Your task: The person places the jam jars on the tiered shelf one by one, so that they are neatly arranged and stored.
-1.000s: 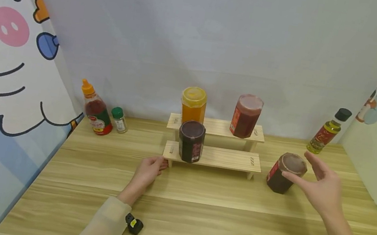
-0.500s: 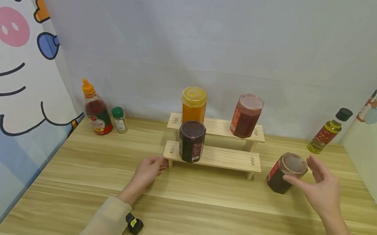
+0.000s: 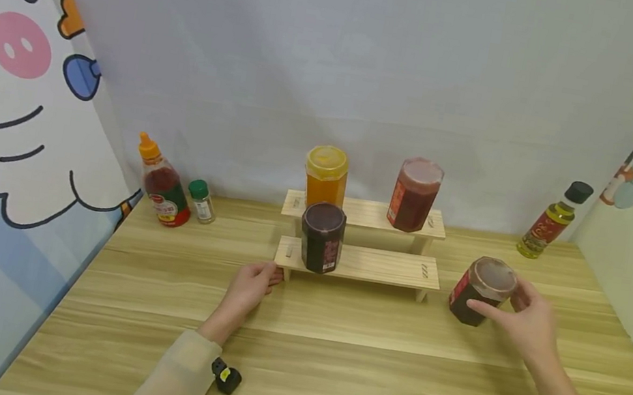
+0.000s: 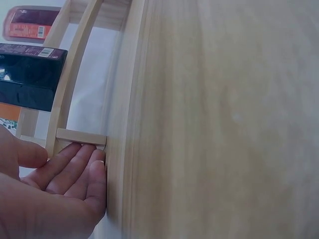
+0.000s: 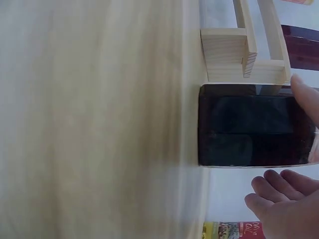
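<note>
My left hand [image 3: 249, 285] holds the left end of a two-step wooden rack [image 3: 374, 265], thumb at the lower board's edge and fingers beneath, at the leg [image 4: 82, 136]. A dark, faceted jar [image 3: 470, 305] with a red label and a translucent lid stands on the table right of the rack. Around it is my right hand [image 3: 527, 321]: the thumb [image 5: 305, 97] lies at its near side, while the fingers [image 5: 276, 189] show a gap from its other side in the right wrist view. Another dark jar [image 3: 321, 243] stands on the rack's lower step.
An orange-yellow jar [image 3: 325, 182] and a red jar [image 3: 413, 199] stand on the upper step. At the back left are a red sauce bottle [image 3: 165, 191] and a green-capped shaker [image 3: 202, 202]. An olive oil bottle [image 3: 550, 224] stands at the back right, by the wall.
My right hand has moved left and slightly lower, its thumb and fingers coming around the dark jar. The jar stays in place. My left hand has not moved.
</note>
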`<state>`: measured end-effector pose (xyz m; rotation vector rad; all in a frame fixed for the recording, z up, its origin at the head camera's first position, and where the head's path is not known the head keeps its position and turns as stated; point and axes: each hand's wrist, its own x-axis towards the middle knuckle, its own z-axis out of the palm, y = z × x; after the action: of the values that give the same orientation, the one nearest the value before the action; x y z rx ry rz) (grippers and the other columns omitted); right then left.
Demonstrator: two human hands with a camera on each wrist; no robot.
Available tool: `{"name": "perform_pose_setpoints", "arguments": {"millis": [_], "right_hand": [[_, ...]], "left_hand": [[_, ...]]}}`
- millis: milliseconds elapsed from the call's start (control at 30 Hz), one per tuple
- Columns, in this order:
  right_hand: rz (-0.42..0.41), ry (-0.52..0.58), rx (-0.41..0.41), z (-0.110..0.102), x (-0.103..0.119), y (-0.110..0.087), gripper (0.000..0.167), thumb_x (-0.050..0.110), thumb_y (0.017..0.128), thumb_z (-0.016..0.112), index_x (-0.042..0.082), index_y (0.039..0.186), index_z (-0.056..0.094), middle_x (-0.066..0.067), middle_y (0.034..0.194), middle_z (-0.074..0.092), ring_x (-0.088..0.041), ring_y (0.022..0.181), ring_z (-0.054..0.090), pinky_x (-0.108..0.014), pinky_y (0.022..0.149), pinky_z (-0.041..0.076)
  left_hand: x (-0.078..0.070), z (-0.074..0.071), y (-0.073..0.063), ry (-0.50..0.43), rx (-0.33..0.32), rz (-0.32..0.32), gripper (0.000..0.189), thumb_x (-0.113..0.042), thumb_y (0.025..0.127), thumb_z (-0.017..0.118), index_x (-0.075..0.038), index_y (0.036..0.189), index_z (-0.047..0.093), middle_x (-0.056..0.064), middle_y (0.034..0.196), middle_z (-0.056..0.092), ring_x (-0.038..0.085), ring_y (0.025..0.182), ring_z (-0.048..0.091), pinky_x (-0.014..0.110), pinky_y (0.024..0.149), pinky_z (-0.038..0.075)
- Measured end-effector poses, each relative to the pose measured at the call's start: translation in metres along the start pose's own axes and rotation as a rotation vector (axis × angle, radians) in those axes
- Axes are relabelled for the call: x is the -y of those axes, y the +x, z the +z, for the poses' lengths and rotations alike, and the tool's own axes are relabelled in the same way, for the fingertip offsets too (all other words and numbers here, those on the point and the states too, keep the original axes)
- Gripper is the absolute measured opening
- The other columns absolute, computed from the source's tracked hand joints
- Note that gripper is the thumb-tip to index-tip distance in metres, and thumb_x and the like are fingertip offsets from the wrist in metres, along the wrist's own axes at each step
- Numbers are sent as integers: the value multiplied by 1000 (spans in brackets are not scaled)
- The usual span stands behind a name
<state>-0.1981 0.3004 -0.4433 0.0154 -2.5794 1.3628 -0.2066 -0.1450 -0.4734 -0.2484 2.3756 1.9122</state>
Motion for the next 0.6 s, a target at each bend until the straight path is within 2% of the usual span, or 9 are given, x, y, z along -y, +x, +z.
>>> {"name": "perform_pose_setpoints", "arguments": {"millis": [133, 233, 367, 600], "right_hand": [[-8, 0, -4, 2, -2, 0, 80, 22, 73, 85, 0, 139, 46, -22, 130, 53, -36, 121, 49, -29, 96, 43], [-26, -9, 0, 4, -3, 1, 75, 22, 73, 85, 1, 135, 50, -20, 126, 56, -18, 116, 54, -15, 87, 45], [-42, -10, 10, 5, -3, 0, 73, 22, 72, 86, 0, 133, 52, -20, 124, 58, 1, 105, 53, -12, 82, 44], [-15, -19, 21, 5, 0, -1, 72, 26, 74, 85, -2, 132, 52, -21, 122, 59, 5, 97, 54, -13, 80, 46]], "left_hand": [[-1, 0, 0, 4, -2, 3, 40, -22, 104, 40, 8, 122, 59, 20, 118, 62, 30, 112, 57, 42, 92, 47], [-1, 0, -1, 5, -1, 3, 40, -22, 104, 40, 8, 122, 60, 19, 118, 62, 30, 112, 57, 42, 92, 47], [-1, -1, -1, 0, 1, 1, 40, -22, 104, 40, 8, 122, 60, 19, 118, 62, 29, 112, 57, 42, 92, 47], [0, -1, -1, -4, -3, 2, 40, -22, 104, 40, 8, 121, 60, 19, 118, 62, 29, 112, 58, 41, 92, 47]]}}
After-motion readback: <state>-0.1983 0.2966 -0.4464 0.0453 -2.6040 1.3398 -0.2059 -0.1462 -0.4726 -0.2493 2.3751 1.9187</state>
